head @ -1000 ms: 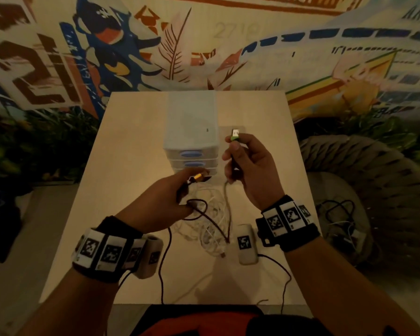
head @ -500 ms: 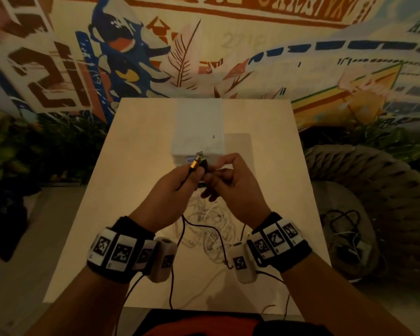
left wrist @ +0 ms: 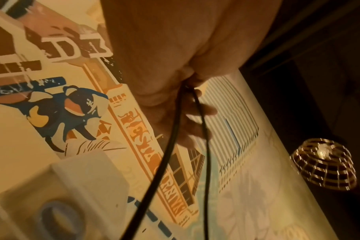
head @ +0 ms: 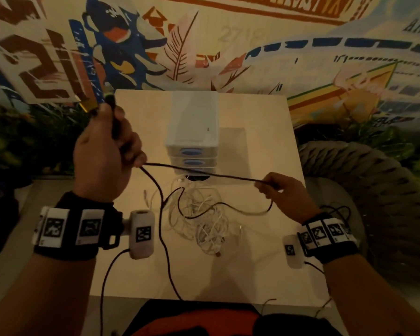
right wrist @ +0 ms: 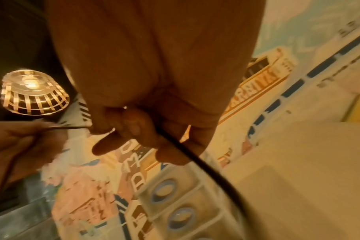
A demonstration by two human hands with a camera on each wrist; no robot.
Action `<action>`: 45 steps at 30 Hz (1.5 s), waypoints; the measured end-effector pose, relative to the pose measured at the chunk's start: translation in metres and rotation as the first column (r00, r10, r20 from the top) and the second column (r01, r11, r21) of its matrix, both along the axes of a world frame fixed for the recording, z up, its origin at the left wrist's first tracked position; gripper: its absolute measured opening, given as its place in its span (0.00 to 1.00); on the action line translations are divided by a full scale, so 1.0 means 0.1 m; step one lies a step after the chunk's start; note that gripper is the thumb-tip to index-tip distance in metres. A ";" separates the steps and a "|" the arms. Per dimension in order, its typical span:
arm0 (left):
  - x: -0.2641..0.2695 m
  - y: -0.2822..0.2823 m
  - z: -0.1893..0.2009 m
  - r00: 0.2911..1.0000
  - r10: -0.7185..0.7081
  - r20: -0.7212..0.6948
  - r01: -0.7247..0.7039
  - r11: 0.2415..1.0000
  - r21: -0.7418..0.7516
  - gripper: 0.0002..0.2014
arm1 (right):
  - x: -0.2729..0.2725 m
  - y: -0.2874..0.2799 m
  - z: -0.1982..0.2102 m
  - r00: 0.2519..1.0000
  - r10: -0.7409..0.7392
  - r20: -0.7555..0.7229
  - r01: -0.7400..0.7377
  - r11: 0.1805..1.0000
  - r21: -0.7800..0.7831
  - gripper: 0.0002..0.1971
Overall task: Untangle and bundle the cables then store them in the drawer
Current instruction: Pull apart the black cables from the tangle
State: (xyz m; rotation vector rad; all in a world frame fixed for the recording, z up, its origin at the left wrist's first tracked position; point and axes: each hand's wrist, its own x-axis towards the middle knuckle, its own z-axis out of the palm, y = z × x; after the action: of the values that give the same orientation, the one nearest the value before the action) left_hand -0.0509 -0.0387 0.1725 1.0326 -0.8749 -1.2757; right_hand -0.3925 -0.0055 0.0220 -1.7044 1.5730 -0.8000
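Black cable (head: 204, 174) is stretched taut between the two hands above the pale table (head: 141, 132). At about ten o'clock in the head view, the left hand (head: 104, 154) is raised, its fingers curled tightly round both plug ends of the cable, with a gold connector (head: 89, 106) and a dark plug (head: 110, 99) seen sticking out above the fist. In the left wrist view two black strands are seen running out from under the closed fingers (left wrist: 197, 110). From this hand the cable is led across toward three o'clock, passing in front of the white drawer unit (head: 194, 122), which stands at twelve o'clock on the table with its blue-handled drawers closed. Below the span, at six o'clock from the drawer unit, a tangle of white cables (head: 204, 214) is left lying on the table, with a slack loop of the black cable draped over it. At three o'clock the right hand (head: 285, 195) is held lower, and the cable is pinched narrowly between thumb and fingers (right wrist: 134, 123), with the remaining fingers loosely curled.
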 end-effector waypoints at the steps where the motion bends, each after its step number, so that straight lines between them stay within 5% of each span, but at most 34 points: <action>1: 0.03 0.00 0.03 0.999 0.033 -0.011 -0.033 0.999 -0.005 0.17 | -0.08 0.02 -0.06 0.998 -0.059 -0.008 0.059 0.998 -0.003 0.18; 5: 0.00 0.09 0.10 0.994 0.081 0.078 -0.082 0.997 0.001 0.17 | -0.03 0.07 -0.02 0.990 -0.136 0.038 0.133 0.989 0.065 0.28; 7: -0.09 0.17 0.09 0.970 0.031 0.242 -0.020 0.999 -0.050 0.15 | 0.18 0.07 0.26 0.988 -0.066 0.140 0.055 0.995 0.083 0.24; 9: -0.24 0.27 0.07 0.844 -0.022 0.536 0.130 0.978 -0.165 0.12 | 0.41 0.03 0.60 0.976 0.116 0.186 -0.124 0.992 0.029 0.14; 11: -0.42 0.35 0.04 0.641 -0.073 0.764 0.310 0.935 -0.171 0.16 | 0.64 -0.03 0.91 0.949 0.310 0.052 -0.305 0.949 -0.082 0.15; 13: -0.56 0.38 -0.01 0.512 -0.123 0.850 0.386 0.917 -0.100 0.22 | 0.82 -0.12 1.11 0.913 0.397 -0.096 -0.408 0.901 -0.147 0.13; 16: -0.55 0.32 -0.11 0.413 -0.128 0.902 0.380 0.924 -0.044 0.17 | 1.02 -0.21 1.21 0.893 0.393 -0.220 -0.424 0.899 -0.113 0.11; 20: -0.28 0.20 -0.09 0.437 -0.236 0.868 0.421 0.907 0.034 0.11 | 1.13 -0.22 1.19 0.915 0.385 -0.119 -0.398 0.910 -0.113 0.06; 22: -0.19 0.21 -0.07 0.472 -0.254 0.844 0.484 0.875 -0.007 0.10 | 1.18 -0.25 1.14 0.925 0.370 -0.093 -0.378 0.919 -0.109 0.12; 24: -0.13 0.21 -0.04 0.607 -0.219 0.764 0.470 0.874 -0.123 0.11 | 1.19 -0.34 0.92 0.941 0.335 -0.052 -0.339 0.936 -0.098 0.15; 27: -0.01 0.18 0.07 0.834 -0.207 0.511 0.392 0.874 -0.287 0.10 | 1.17 -0.43 0.38 0.920 0.295 -0.258 -0.306 0.952 -0.002 0.23; 29: 0.08 0.15 0.16 0.912 -0.175 0.372 0.307 0.891 -0.335 0.13 | 1.15 -0.39 0.07 0.891 0.313 -0.330 -0.274 0.948 0.159 0.23; 32: 0.18 0.08 0.22 0.956 -0.125 0.266 0.217 0.911 -0.350 0.16 | 1.14 -0.30 -0.09 0.950 0.221 -0.222 -0.171 0.959 0.224 0.22; 35: 0.24 0.03 0.12 0.932 -0.074 0.355 0.210 0.908 -0.363 0.12 | 1.19 -0.29 0.16 1.000 -0.008 -0.005 0.008 0.985 0.175 0.26; 38: 0.28 -0.01 -0.06 0.836 0.013 0.549 0.206 0.920 -0.335 0.09 | 1.27 -0.35 0.67 0.969 -0.155 0.192 0.153 0.988 0.027 0.28; 41: 0.21 0.02 -0.12 0.771 -0.098 0.629 0.310 0.921 -0.236 0.12 | 1.31 -0.41 1.15 0.941 -0.116 0.318 0.160 0.981 -0.114 0.28; 45: -0.03 0.10 -0.09 0.550 -0.256 0.795 0.535 0.839 -0.100 0.24 | 1.38 -0.42 1.48 0.934 0.062 0.351 -0.004 0.987 -0.163 0.28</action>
State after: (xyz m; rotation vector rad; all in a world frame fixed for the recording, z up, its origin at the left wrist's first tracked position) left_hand -0.0537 -0.0286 0.1639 1.1274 -2.0309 -0.9609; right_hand -0.2540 -0.0473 0.1700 -1.5816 1.2575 -1.1716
